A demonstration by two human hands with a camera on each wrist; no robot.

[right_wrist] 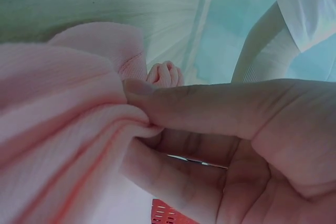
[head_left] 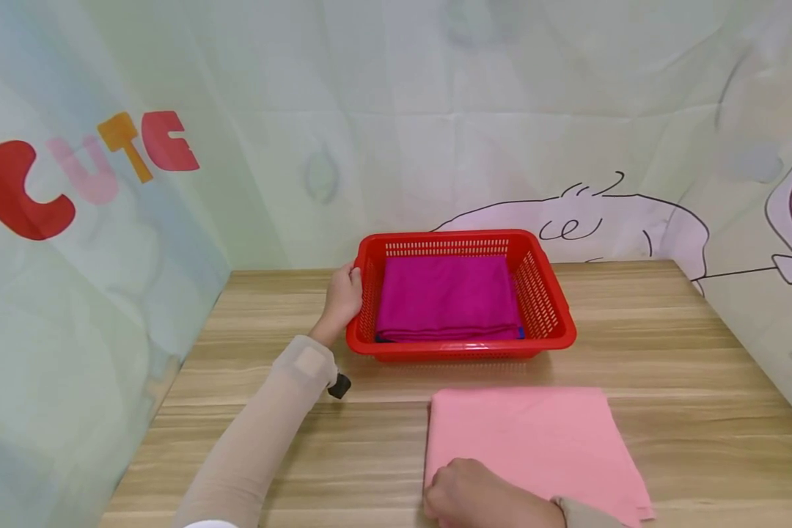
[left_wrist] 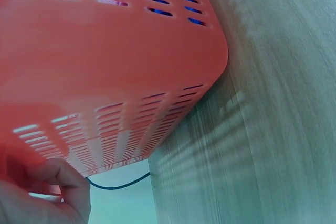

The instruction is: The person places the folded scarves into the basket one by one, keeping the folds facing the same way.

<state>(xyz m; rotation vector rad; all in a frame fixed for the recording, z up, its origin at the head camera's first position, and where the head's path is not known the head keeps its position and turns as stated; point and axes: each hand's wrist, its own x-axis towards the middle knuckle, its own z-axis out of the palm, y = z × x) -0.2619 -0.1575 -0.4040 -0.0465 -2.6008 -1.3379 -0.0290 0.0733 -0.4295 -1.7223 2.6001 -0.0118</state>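
A red plastic basket (head_left: 462, 346) with slotted walls stands at the back of the table. Inside it lies a folded magenta cloth (head_left: 445, 293), with a strip of blue showing under its front edge. My left hand (head_left: 345, 297) grips the basket's left rim; in the left wrist view its curled fingers (left_wrist: 68, 182) are at the rim. A folded pink cloth (head_left: 534, 440) lies flat in front of the basket. At that cloth's near left part is my right hand (head_left: 468, 495), pinching gathered layers between thumb and fingers, as the right wrist view shows.
The wooden table (head_left: 369, 455) meets a printed fabric backdrop (head_left: 396, 147) at the back and on both sides. A small black device (head_left: 339, 386) sits at the left wrist.
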